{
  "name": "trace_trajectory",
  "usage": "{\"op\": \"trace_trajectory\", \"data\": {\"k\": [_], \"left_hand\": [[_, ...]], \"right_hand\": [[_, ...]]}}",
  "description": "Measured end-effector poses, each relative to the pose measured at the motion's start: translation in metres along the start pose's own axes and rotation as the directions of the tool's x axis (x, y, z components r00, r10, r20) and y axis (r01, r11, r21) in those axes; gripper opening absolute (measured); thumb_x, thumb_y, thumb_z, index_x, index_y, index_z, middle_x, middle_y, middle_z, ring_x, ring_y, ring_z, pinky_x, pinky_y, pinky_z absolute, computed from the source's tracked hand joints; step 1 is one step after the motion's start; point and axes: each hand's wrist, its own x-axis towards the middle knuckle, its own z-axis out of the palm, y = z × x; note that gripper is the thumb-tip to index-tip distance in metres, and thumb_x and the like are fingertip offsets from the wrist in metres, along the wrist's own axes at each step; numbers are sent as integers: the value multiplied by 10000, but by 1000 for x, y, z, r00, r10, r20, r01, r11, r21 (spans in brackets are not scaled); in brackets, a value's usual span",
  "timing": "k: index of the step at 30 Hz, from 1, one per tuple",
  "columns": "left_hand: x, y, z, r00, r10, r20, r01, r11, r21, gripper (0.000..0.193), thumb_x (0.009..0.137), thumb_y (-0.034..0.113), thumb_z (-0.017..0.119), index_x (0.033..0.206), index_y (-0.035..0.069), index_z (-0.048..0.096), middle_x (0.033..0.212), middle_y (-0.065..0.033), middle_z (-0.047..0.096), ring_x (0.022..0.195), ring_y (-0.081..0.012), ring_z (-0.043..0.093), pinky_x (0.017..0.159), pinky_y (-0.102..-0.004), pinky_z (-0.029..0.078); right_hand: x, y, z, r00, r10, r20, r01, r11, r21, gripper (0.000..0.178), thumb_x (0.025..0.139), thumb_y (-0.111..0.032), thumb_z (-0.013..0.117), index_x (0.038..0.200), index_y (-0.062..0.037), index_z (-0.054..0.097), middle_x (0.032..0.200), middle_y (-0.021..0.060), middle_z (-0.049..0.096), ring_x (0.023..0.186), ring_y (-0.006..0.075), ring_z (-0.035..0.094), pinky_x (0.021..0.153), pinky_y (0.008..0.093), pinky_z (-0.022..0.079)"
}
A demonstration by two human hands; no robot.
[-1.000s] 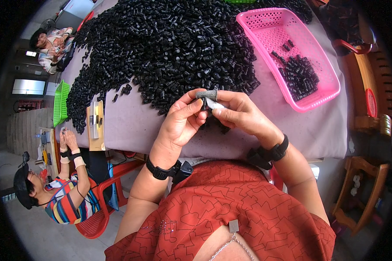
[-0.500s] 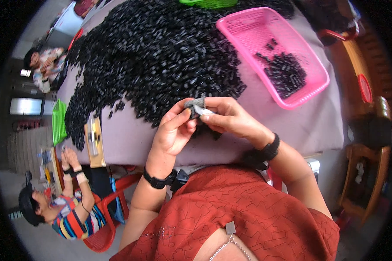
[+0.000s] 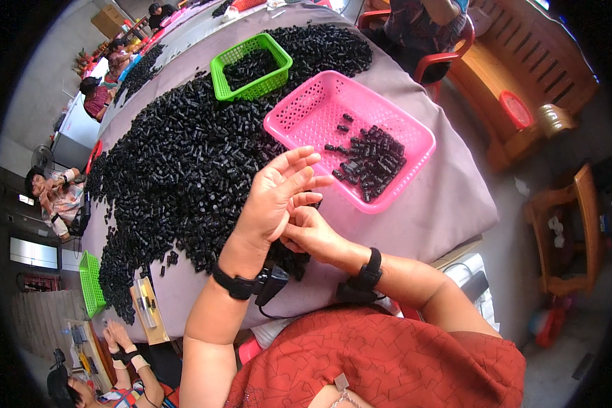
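My left hand (image 3: 279, 190) is raised over the near edge of the heap of small black cylindrical plastic parts (image 3: 190, 156), its fingers stretched apart toward the pink basket (image 3: 289, 136). Nothing shows between those fingers. Just below its wrist, my right hand (image 3: 316, 236) is closed with curled fingers; whatever it holds is hidden. A smaller pile of the same black parts (image 3: 377, 160) lies inside the pink basket, with a few loose ones to its left.
A green basket (image 3: 279, 81) with black parts sits on the heap, and another green basket (image 3: 92, 282) stands at the left table edge. A wooden tray (image 3: 149, 313) lies at the near left. Other people sit around the table. A wooden bench (image 3: 523, 68) is at right.
My hands have parted from the small grey cloth-like piece and black part they held together. The left has opened toward the pink basket; the right has curled closed. The view has tilted up.
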Motion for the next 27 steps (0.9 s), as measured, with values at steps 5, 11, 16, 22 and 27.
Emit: {"op": "trace_trajectory", "data": {"k": [5,11,16,22,27], "left_hand": [[22,-29,-17,968,-58,-244,68,997,31,344,905,125,648,1207,42,507,1061,-89,638,846,-219,671,608,-270,560],[43,-30,-10,882,-248,-400,269,963,-4,427,878,201,694,1207,54,466,975,-77,608,847,-225,638,687,-369,550],[62,-39,-16,860,-393,-326,440,894,82,308,848,288,726,1006,76,568,936,-81,619,777,-245,650,675,-390,566],[70,-48,-9,860,-358,-364,441,880,177,318,834,294,725,974,36,603,860,-98,625,719,-244,641,622,-371,580],[71,-52,-12,876,-295,-382,391,898,203,327,855,230,681,1022,-30,578,872,-130,605,732,-241,630,605,-360,589]], "right_hand": [[2,4,-4,998,-35,-43,38,997,68,150,922,-152,572,790,-82,560,630,-52,491,467,34,387,406,203,247],[3,10,-8,1000,7,4,-7,999,37,105,913,-129,537,822,-79,545,632,-52,482,469,37,379,410,213,247],[-4,-1,0,1000,-1,8,1,1000,-24,158,933,-193,572,1011,-56,571,697,-53,526,499,30,406,414,204,267],[-2,-2,-3,1000,7,-29,-9,998,-63,199,901,-175,596,1045,-39,579,748,-49,557,530,29,437,421,198,296],[-2,-3,-2,997,17,-69,-25,992,-122,191,884,-174,608,1022,-44,585,731,-51,547,519,31,434,421,198,295]]}}
